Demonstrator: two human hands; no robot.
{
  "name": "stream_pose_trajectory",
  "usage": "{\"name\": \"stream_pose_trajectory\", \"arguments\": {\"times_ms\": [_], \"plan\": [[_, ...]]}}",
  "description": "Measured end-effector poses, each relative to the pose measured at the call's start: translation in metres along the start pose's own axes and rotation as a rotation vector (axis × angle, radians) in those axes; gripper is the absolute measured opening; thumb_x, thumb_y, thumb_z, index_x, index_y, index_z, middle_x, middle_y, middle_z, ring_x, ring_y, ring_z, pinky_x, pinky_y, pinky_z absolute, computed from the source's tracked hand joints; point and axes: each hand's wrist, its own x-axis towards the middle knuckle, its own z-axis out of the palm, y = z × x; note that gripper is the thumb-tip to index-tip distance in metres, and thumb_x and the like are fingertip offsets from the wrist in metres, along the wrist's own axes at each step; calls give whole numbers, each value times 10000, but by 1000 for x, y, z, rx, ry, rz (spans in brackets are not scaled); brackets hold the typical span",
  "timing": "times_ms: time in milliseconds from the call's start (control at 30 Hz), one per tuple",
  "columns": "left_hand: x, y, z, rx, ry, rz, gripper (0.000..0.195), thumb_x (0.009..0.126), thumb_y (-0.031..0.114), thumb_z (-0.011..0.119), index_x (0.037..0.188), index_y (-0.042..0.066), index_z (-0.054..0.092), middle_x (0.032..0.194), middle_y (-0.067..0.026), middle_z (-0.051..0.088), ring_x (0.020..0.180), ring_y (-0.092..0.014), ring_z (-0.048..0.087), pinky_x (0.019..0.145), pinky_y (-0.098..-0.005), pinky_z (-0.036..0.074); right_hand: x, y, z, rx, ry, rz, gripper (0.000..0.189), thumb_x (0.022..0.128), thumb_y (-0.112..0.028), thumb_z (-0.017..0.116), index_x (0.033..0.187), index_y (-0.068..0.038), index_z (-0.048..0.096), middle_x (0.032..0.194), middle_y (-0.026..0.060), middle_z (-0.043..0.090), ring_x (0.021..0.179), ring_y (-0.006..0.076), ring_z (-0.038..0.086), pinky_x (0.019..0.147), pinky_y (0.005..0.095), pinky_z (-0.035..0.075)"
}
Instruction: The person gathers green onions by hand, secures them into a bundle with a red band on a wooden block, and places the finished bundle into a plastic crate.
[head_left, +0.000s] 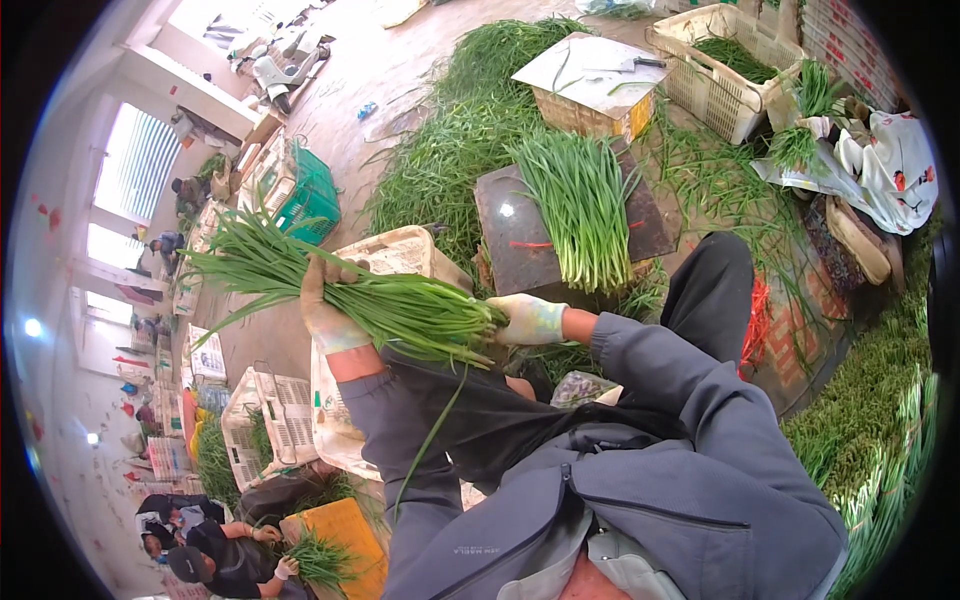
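A thick bunch of long green leaves, likely Chinese chives (412, 304), lies across the space above my lap. My left hand (330, 315), in a soiled work glove, is closed around its leafy middle. At the stem end my right hand (525, 319), also gloved, grips the pale cut ends. One loose leaf (431, 442) dangles from the bunch over my left sleeve. Beyond my hands, a second pile of chives (577, 210) rests on a dark board (514, 232). A red tie strip (531, 244) lies on the board, partly under that pile.
A big heap of loose chives (465, 142) covers the floor ahead. A knife (649, 63) lies on a white-topped box (585, 75). Plastic crates (720, 90) stand around, and bundled greens (862, 435) line my right. Red strips (756, 322) hang by my knee. A co-worker (232, 555) handles greens at lower left.
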Motion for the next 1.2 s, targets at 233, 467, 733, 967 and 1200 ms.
{"name": "stream_pose_trajectory", "arguments": {"times_ms": [233, 467, 733, 967, 1200], "plan": [[28, 11, -38, -3, 106, 42, 162, 958, 228, 568, 836, 137, 515, 692, 44, 448, 615, -132, 456, 738, -365, 473, -42, 20, -12, -313, -137, 224, 299, 956, -286, 531, 1082, -34, 629, 958, 233, 668, 895, 411, 638, 788, 461, 488], [37, 10, -60, -107, 138, 165, 120, 941, 187, 609, 905, 83, 560, 708, -4, 543, 653, -160, 541, 658, -318, 490, -32, -20, -31, -408, 349, -216, 373, 841, -217, 662, 1186, -109, 571, 942, 173, 644, 866, 359, 653, 721, 429, 528], [31, -15, -41, -34, 49, 2, 151, 933, 228, 623, 872, 96, 581, 720, 13, 546, 688, -173, 548, 750, -389, 474, 30, -64, -22, -511, 280, -364, 462, 753, -242, 729, 1185, -134, 605, 1019, 139, 612, 845, 326, 663, 723, 407, 544], [35, -8, -55, -96, 132, -55, 160, 939, 234, 609, 850, 114, 551, 700, 13, 544, 640, -185, 533, 715, -383, 483, -3, -17, -24, -474, 52, -421, 235, 783, -185, 706, 973, -79, 615, 928, 136, 603, 851, 354, 641, 739, 441, 524], [41, 0, -65, -132, 221, 116, 181, 935, 218, 614, 820, 112, 522, 689, 20, 497, 639, -153, 521, 713, -335, 464, -58, 12, -36, -122, 50, -244, 270, 768, -55, 676, 1033, -66, 624, 921, 138, 619, 851, 375, 633, 769, 399, 525]]}}
